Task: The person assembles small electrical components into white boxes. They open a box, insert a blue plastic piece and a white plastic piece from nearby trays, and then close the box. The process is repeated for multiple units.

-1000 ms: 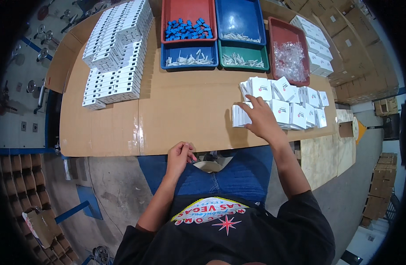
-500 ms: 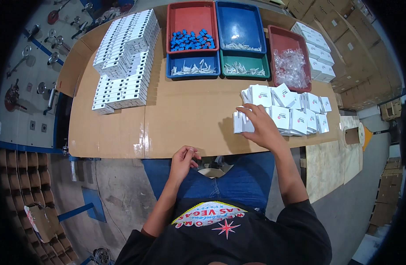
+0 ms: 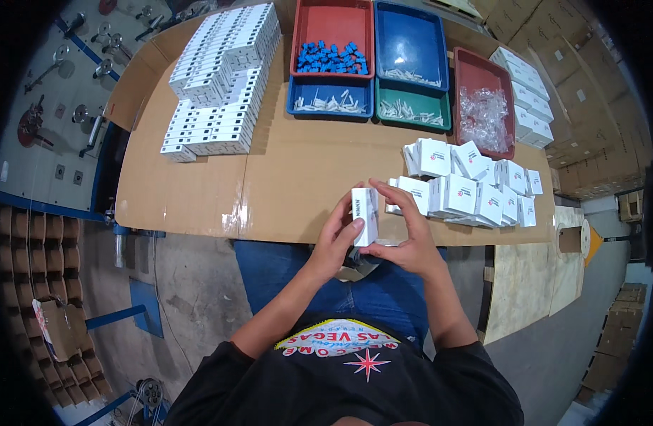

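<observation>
A small white box [image 3: 364, 216] with dark print stands upright between my two hands, over the table's front edge. My left hand [image 3: 333, 243] is closed on its left side, with the thumb across the front. On the other side my right hand [image 3: 414, 241] holds the box between curved fingers at the top and the thumb at the bottom. To the right lies a pile of similar white boxes [image 3: 460, 193], some flat and some tilted against each other.
At the far left are tall stacks of white switch-like modules [image 3: 220, 106]. Trays at the back hold blue parts [image 3: 332, 58], white plugs [image 3: 330, 103] and clear plastic bags [image 3: 483, 121]. More white boxes [image 3: 529, 99] are stacked at the back right. Cardboard [image 3: 291, 177] covers the table.
My right hand has brought a white box from the pile's left end toward my body. My left hand has risen to meet it and now grips it too. The view has shifted slightly.
</observation>
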Tool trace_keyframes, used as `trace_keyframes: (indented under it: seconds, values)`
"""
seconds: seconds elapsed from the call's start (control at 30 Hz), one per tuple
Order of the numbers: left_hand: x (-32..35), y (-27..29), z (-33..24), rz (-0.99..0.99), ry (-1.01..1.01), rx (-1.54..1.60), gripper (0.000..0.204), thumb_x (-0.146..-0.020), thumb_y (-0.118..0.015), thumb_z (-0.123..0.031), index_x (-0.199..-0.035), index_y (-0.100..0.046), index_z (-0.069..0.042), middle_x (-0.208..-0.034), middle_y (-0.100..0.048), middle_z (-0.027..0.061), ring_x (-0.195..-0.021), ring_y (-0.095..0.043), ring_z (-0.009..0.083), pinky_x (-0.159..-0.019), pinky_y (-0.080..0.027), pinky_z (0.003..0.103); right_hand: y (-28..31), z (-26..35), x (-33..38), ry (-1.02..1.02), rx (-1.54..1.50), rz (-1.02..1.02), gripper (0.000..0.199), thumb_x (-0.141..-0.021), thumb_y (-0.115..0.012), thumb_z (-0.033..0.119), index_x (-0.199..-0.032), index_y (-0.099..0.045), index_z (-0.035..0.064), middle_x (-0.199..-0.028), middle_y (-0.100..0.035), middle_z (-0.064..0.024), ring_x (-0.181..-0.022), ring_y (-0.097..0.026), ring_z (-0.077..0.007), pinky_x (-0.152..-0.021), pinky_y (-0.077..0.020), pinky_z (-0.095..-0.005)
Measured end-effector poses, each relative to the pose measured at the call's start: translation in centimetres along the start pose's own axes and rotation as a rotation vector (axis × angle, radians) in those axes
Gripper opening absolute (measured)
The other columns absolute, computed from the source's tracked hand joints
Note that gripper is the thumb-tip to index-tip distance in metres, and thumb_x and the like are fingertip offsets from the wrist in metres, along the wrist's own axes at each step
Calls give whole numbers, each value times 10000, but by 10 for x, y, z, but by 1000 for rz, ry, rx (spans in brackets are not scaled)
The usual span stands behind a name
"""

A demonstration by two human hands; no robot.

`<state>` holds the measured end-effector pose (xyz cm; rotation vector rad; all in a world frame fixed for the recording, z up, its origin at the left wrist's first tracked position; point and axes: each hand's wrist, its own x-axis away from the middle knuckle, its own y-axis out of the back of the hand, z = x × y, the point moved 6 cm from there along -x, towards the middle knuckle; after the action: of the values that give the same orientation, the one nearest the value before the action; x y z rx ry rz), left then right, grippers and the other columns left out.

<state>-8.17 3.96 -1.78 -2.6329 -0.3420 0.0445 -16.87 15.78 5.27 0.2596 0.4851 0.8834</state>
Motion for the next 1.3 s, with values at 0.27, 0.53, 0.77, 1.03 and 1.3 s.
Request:
trace_keyframes:
  seconds: [0.27, 0.53, 0.77, 1.03, 1.3]
  values:
    - [6, -3, -36, -58, -442, -339, 904, -874, -734, -196, -1612, -232, -50, -1599, -328, 164, -1441, -417, 273, -1190, -343, 450, -23, -8, 0, -80, -399, -98, 968, -858, -808, 489, -1585, -345, 48, -1632, -360, -157, -1494, -386, -324, -1163, -395, -483]
    - [10, -2, -31, -184, -76, 89, 734, -999, -568, -435, -1569, -318, -45, -1459, -499, 175, -1318, -555, 275, -1119, -443, 429, -21, -1, -7, 64, -221, -35, 949, -865, -760, 576, -1566, -398, 49, -1643, -339, -208, -1515, -342, -371, -1208, -302, -485]
    - [11, 4, -17, -191, 435, 280, 890, -1010, -192, -773, -1530, -393, -79, -1360, -602, 150, -1143, -674, 270, -973, -559, 435, -24, 22, -15, 227, 160, 125, 766, -791, -817, 363, -1473, -573, 115, -1613, -410, -184, -1495, -370, -405, -1210, -302, -507]
    - [12, -12, -19, -135, 259, 267, 947, -982, -188, -798, -1615, -226, -94, -1547, -426, 138, -1462, -413, 274, -1149, -421, 436, -36, 6, -18, 199, 196, 31, 720, -790, -817, 446, -1405, -647, 112, -1540, -510, -156, -1394, -478, -396, -1138, -383, -494]
    - [10, -9, -13, -205, 343, 418, 795, -1026, -262, -742, -1502, -412, -123, -1370, -559, 93, -1244, -600, 221, -1040, -500, 403, -36, 9, -25, 193, 242, 79, 729, -806, -816, 485, -1350, -617, 43, -1508, -539, -164, -1358, -514, -390, -1118, -406, -482]
